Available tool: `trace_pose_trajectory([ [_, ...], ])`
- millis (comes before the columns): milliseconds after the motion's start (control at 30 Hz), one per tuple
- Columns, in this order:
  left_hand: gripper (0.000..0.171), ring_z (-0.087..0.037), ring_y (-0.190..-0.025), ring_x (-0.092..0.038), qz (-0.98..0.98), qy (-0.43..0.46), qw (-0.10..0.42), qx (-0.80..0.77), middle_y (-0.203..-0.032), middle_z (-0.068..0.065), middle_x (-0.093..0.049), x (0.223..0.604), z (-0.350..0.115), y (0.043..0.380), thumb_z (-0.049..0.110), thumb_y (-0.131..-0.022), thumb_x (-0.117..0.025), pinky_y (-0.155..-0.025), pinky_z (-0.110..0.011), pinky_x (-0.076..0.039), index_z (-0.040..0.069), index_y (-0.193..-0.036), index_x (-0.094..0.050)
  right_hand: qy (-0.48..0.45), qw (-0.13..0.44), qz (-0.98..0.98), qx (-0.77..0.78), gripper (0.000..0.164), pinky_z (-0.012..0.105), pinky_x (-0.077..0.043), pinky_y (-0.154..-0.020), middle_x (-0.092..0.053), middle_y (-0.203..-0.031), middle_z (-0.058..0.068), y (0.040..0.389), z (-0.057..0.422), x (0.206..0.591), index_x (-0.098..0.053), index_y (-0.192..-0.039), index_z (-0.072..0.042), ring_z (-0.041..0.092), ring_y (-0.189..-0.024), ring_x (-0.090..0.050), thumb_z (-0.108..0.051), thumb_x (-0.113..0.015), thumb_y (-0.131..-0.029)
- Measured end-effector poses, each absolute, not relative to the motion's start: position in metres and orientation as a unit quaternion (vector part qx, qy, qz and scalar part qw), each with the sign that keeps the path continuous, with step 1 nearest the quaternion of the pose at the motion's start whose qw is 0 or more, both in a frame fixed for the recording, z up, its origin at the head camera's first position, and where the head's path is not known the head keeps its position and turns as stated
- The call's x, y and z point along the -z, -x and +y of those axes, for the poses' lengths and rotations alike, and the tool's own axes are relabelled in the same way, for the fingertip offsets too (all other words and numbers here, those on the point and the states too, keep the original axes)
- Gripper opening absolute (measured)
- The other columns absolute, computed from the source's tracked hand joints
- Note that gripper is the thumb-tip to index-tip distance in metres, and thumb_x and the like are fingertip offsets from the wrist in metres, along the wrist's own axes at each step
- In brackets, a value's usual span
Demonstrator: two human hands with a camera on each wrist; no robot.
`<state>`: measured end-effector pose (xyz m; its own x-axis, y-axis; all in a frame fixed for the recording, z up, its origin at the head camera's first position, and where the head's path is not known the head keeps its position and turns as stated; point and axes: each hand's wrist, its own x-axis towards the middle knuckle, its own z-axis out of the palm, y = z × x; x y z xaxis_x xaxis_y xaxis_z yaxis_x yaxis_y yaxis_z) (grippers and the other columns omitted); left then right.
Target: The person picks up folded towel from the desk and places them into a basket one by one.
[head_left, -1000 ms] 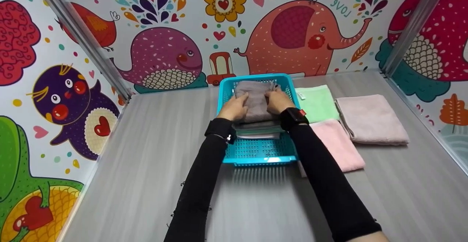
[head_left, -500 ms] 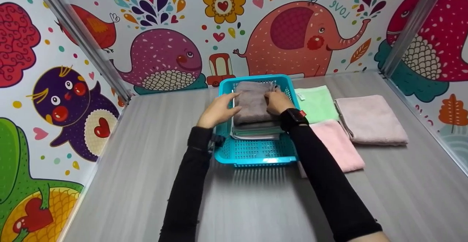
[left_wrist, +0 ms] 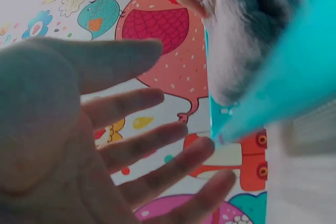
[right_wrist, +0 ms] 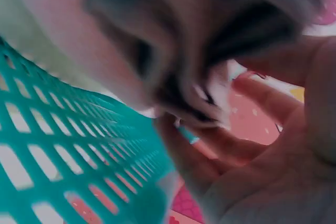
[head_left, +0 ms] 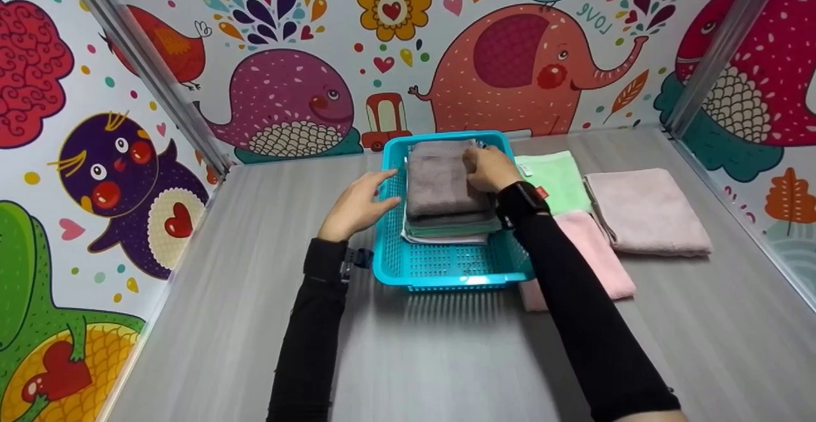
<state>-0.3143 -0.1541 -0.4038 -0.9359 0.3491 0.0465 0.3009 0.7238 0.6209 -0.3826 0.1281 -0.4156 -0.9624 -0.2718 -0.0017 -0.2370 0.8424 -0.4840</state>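
Note:
A folded grey-brown towel (head_left: 443, 180) lies on top of a stack of folded cloths (head_left: 446, 231) inside a turquoise plastic basket (head_left: 459, 276). My right hand (head_left: 492, 168) pinches the right edge of this top towel near its far corner. In the right wrist view, the right hand's fingers (right_wrist: 231, 145) and thumb are around the towel's blurred folds (right_wrist: 184, 51), beside the perforated basket wall. My left hand (head_left: 358, 205) is off the towel, with fingers spread just outside the basket's left rim. In the left wrist view, the left hand (left_wrist: 105, 124) holds nothing.
Right of the basket lie a folded light green towel (head_left: 551, 183), a pink towel (head_left: 596, 256) and a larger pale pink towel (head_left: 647, 208). The grey table (head_left: 268, 218) ends at printed walls with cartoon animals (head_left: 510, 71) behind and at both sides.
My left hand has let go of the towel's left side and moved left, past the basket rim. My right hand stays at the towel's right edge, shifted slightly right and toward the back.

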Motion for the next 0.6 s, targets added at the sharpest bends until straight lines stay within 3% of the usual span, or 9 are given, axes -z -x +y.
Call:
trace_pose_trajectory([
  [167,0.077,-0.040,-0.133,-0.056,0.924,-0.142,0.051,-0.352,-0.160,-0.022,-0.041,0.420,-0.166,0.306,0.030,-0.104,-0.064,-0.107,-0.053,-0.048,0.010,-0.166,-0.023,0.132,0.047,0.955,0.262,0.070,0.058,-0.030,-0.122,-0.039,-0.160,0.028,0.373,0.136,0.394,-0.030,-0.163,-0.005,0.046,-0.155,-0.023,-0.019,-0.062,-0.102],
  [367,0.079,-0.041,-0.147,-0.042,0.910,-0.102,0.086,-0.392,-0.163,-0.027,-0.035,0.448,-0.159,0.307,0.036,-0.107,-0.057,-0.118,-0.055,-0.038,0.000,-0.164,-0.017,0.134,-0.003,0.948,0.289,0.077,0.063,-0.031,-0.119,-0.035,-0.161,0.029,0.352,0.163,0.370,-0.030,-0.163,-0.008,0.046,-0.148,-0.034,-0.031,-0.067,-0.101],
  [467,0.071,-0.040,-0.149,-0.039,0.900,-0.089,0.084,-0.419,-0.163,-0.028,-0.034,0.456,-0.154,0.309,0.026,-0.108,-0.055,-0.120,-0.054,-0.034,-0.003,-0.162,-0.019,0.127,-0.032,0.943,0.306,0.079,0.065,-0.032,-0.118,-0.035,-0.159,0.030,0.339,0.184,0.366,-0.030,-0.163,-0.007,0.047,-0.144,-0.038,-0.037,-0.067,-0.100],
  [600,0.062,-0.039,-0.144,-0.045,0.890,-0.086,0.066,-0.443,-0.157,-0.029,-0.041,0.461,-0.148,0.310,0.012,-0.108,-0.050,-0.116,-0.053,-0.039,-0.005,-0.160,-0.022,0.094,-0.051,0.940,0.323,0.087,0.068,-0.031,-0.117,-0.035,-0.160,0.028,0.318,0.215,0.372,-0.028,-0.165,-0.011,0.047,-0.146,-0.037,-0.050,-0.067,-0.098],
])
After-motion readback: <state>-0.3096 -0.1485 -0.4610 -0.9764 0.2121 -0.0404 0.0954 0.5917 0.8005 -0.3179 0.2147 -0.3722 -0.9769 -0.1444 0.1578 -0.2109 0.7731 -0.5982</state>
